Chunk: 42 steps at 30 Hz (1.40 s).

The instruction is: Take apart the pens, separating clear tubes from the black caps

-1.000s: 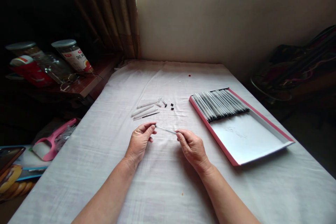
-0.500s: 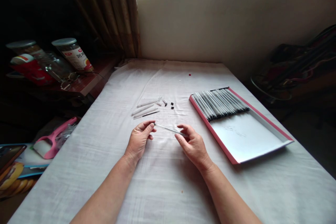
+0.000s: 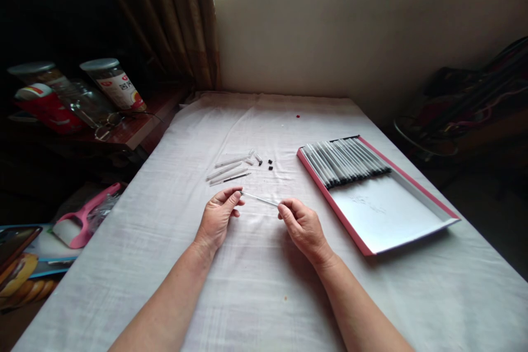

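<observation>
Over the white cloth I hold a thin clear pen tube (image 3: pixel 259 199) between both hands. My left hand (image 3: pixel 217 219) pinches its left end with thumb and forefinger. My right hand (image 3: pixel 303 226) is closed on its right end. Just beyond them lie loose pen parts (image 3: pixel 229 170): clear barrels, a thin refill, small caps and two tiny black pieces (image 3: pixel 270 164). To the right, a pink-edged white tray (image 3: pixel 383 214) holds a row of several assembled pens (image 3: pixel 346 158) at its far end.
A white cloth (image 3: pixel 256 297) covers the table. Jars (image 3: pixel 111 83) and glasses stand on a wooden shelf at the left. A pink roller (image 3: pixel 78 223) lies lower left. A curtain hangs behind; a dark bag (image 3: pixel 466 104) sits at the right.
My right hand loosened its fingers along the tube half a second ago and has now closed on its right end again. The left hand has barely moved.
</observation>
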Each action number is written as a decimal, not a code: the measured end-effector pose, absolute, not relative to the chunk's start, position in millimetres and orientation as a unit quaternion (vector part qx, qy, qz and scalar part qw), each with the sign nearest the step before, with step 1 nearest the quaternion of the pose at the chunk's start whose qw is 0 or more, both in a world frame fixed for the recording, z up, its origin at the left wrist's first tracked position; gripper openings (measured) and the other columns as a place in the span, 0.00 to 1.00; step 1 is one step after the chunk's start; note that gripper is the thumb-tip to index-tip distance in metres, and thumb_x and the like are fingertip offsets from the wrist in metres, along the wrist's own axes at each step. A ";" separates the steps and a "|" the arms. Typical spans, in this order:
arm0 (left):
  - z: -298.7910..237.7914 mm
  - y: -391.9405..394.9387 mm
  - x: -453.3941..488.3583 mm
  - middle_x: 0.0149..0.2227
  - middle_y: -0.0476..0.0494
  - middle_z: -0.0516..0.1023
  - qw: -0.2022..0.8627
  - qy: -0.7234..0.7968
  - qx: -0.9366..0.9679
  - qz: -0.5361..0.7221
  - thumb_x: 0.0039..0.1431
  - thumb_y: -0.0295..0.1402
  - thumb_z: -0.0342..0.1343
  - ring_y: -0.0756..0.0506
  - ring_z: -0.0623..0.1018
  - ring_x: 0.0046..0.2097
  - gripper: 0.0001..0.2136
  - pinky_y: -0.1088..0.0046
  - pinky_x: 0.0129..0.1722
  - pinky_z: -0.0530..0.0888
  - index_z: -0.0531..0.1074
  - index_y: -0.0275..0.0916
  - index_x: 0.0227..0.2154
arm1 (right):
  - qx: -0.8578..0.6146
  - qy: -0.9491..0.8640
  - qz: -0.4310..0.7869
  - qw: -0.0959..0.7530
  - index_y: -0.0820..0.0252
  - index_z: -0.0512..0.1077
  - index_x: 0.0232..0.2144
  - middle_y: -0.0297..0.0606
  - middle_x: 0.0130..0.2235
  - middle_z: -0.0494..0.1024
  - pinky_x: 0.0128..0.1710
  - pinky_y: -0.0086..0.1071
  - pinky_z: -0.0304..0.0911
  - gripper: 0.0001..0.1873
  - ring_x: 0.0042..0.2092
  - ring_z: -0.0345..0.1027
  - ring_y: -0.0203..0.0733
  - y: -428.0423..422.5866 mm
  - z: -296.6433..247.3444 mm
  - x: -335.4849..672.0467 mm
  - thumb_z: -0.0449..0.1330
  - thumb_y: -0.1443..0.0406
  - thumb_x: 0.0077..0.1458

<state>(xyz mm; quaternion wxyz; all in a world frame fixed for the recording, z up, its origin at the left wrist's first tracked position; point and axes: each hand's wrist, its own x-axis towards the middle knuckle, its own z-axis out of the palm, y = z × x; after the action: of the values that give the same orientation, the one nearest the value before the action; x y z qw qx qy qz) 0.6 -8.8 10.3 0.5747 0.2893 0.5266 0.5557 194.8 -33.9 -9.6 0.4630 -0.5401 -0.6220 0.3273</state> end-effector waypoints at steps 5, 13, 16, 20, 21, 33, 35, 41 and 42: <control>10.1 -8.5 0.3 0.27 0.49 0.77 0.573 0.527 0.283 0.561 0.28 0.44 0.74 0.52 0.75 0.28 0.24 0.83 0.19 0.66 0.80 0.37 0.30 | -0.549 -0.604 0.337 0.469 0.57 0.71 0.40 0.36 0.31 0.78 0.29 0.28 0.67 0.14 0.28 0.71 0.38 -33.5 -12.3 195.5 0.61 0.58 0.53; 10.4 -7.3 -0.5 0.26 0.50 0.77 0.578 0.526 0.269 0.563 0.25 0.45 0.75 0.52 0.75 0.28 0.25 0.83 0.19 0.66 0.80 0.37 0.30 | -0.542 -0.593 0.349 0.482 0.57 0.72 0.39 0.36 0.31 0.78 0.30 0.29 0.66 0.13 0.30 0.71 0.38 -31.9 -17.5 197.6 0.61 0.57 0.54; 10.0 -7.4 -0.6 0.26 0.50 0.77 0.579 0.526 0.268 0.563 0.25 0.45 0.75 0.52 0.75 0.28 0.25 0.83 0.19 0.66 0.80 0.38 0.30 | -0.538 -0.592 0.348 0.489 0.57 0.72 0.36 0.35 0.29 0.77 0.30 0.29 0.65 0.10 0.29 0.70 0.38 -32.5 -17.3 197.6 0.60 0.58 0.54; 10.6 -7.7 -0.3 0.25 0.50 0.77 0.580 0.526 0.268 0.561 0.25 0.45 0.75 0.52 0.75 0.28 0.25 0.83 0.19 0.66 0.80 0.37 0.30 | -0.528 -0.582 0.372 0.495 0.57 0.72 0.30 0.34 0.25 0.74 0.30 0.29 0.65 0.11 0.27 0.68 0.37 -32.2 -13.9 196.9 0.57 0.57 0.57; 10.8 -7.8 -0.2 0.25 0.50 0.77 0.580 0.526 0.267 0.562 0.25 0.45 0.75 0.52 0.75 0.28 0.25 0.83 0.19 0.67 0.80 0.37 0.30 | -0.526 -0.574 0.377 0.501 0.58 0.72 0.32 0.34 0.26 0.75 0.30 0.29 0.65 0.11 0.27 0.69 0.37 -31.8 -13.4 196.6 0.58 0.57 0.56; 9.2 -9.3 -2.0 0.30 0.45 0.79 0.583 0.516 0.319 0.540 0.30 0.43 0.74 0.51 0.76 0.29 0.22 0.82 0.21 0.67 0.80 0.37 0.30 | -0.560 -0.489 0.440 0.503 0.59 0.70 0.19 0.34 0.18 0.72 0.19 0.27 0.55 0.23 0.18 0.56 0.31 -29.4 -2.0 197.9 0.60 0.47 0.52; 9.6 -10.3 -1.7 0.35 0.43 0.80 0.577 0.517 0.339 0.534 0.31 0.43 0.74 0.50 0.77 0.31 0.23 0.82 0.21 0.68 0.80 0.37 0.32 | -0.561 -0.475 0.445 0.511 0.59 0.70 0.20 0.34 0.18 0.72 0.19 0.27 0.55 0.24 0.18 0.56 0.31 -28.3 -1.0 198.3 0.61 0.46 0.50; 9.5 -12.4 -2.3 0.31 0.44 0.78 0.546 0.550 0.398 0.491 0.41 0.57 0.65 0.51 0.75 0.26 0.28 0.82 0.14 0.62 0.76 0.35 0.34 | -0.558 -0.468 0.436 0.530 0.59 0.71 0.23 0.36 0.22 0.75 0.21 0.28 0.59 0.21 0.20 0.61 0.33 -27.8 -0.7 198.6 0.62 0.47 0.49; 8.9 -12.0 -2.5 0.28 0.45 0.77 0.535 0.558 0.406 0.488 0.41 0.58 0.64 0.51 0.74 0.24 0.28 0.82 0.13 0.61 0.75 0.35 0.31 | -0.555 -0.471 0.437 0.528 0.59 0.71 0.23 0.36 0.22 0.76 0.21 0.28 0.60 0.21 0.20 0.61 0.34 -28.1 -0.6 198.4 0.62 0.47 0.49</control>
<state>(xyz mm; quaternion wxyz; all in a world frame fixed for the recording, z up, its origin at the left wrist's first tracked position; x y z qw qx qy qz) -2.5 -12.0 8.9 0.5351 0.4056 0.5577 0.4880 198.4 -28.1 -0.6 0.5277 -0.5551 -0.4713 0.4374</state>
